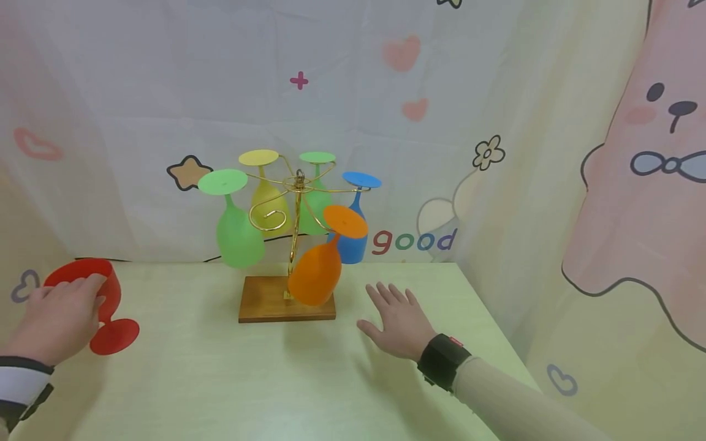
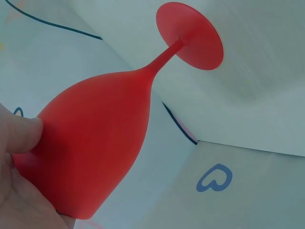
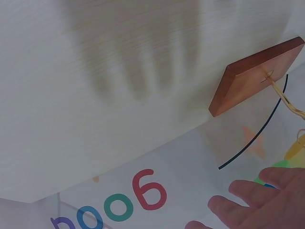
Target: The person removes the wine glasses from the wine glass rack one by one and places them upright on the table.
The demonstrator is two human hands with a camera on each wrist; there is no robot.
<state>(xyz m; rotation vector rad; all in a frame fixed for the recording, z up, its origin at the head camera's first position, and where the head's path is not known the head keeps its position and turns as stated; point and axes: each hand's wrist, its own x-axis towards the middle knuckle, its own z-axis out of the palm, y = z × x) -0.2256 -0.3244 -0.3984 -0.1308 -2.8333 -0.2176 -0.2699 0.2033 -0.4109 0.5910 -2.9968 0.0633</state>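
Note:
At the far left of the head view, my left hand (image 1: 63, 315) grips a red wine glass (image 1: 113, 294) by its bowl, the round foot pointing down toward the table. The left wrist view shows the thumb pressed against the side of the red bowl (image 2: 95, 138). My right hand (image 1: 399, 318), fingers straight and spread, hovers palm down above the table with nothing in it. Left of it stands a gold wire glass rack (image 1: 296, 233) on a wooden base (image 1: 259, 300). From it hang upside down an orange glass (image 1: 317, 275), a blue glass (image 1: 353, 245), a yellow glass (image 1: 270, 208) and two green glasses (image 1: 239, 236).
One curled hook (image 1: 270, 214) at the rack's front left carries no glass. The pale table (image 1: 220, 380) ends at a printed curtain (image 1: 220, 73) behind the rack. More curtain (image 1: 623, 245) hangs along the right side.

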